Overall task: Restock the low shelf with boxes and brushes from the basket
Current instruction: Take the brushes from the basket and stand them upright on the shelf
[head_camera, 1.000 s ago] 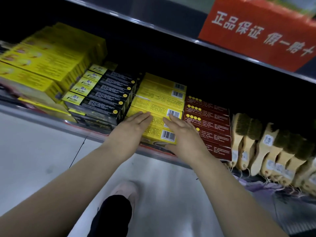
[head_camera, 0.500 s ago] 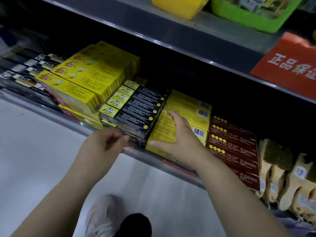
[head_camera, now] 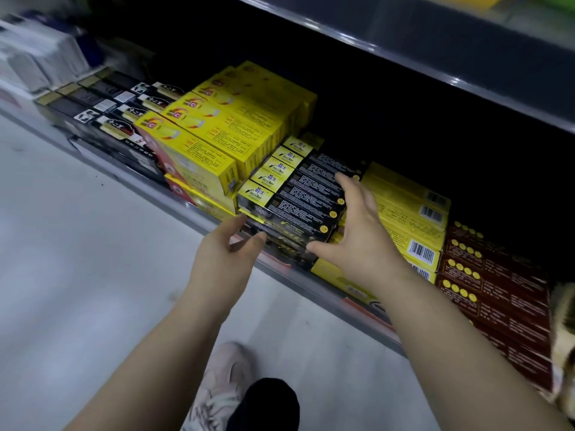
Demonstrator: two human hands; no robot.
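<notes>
1. While the black boxes (head_camera: 298, 197) are sitting stacked at the front of the low shelf (head_camera: 314, 289), the left hand (head_camera: 222, 259) is reaching their front left corner, fingers loosely spread, fingertips touching, gripping nothing.
2. The right hand (head_camera: 357, 241) is pressing straight, spread fingers against the black boxes' right end.
3. Yellow boxes (head_camera: 404, 213) are lying just right of the black boxes, and red boxes (head_camera: 491, 284) are lying farther right.

This is a shop; a long low shelf (head_camera: 329, 298) holds many same boxes in neat rows; black boxes (head_camera: 305, 194) sit between the left hand (head_camera: 224, 256) and the right hand (head_camera: 364, 237); yellow boxes with bar codes (head_camera: 410, 219) lie just right of the right hand; red boxes (head_camera: 491, 275) lie past them; big yellow boxes (head_camera: 224, 132) stand up and left of the left hand.
</notes>
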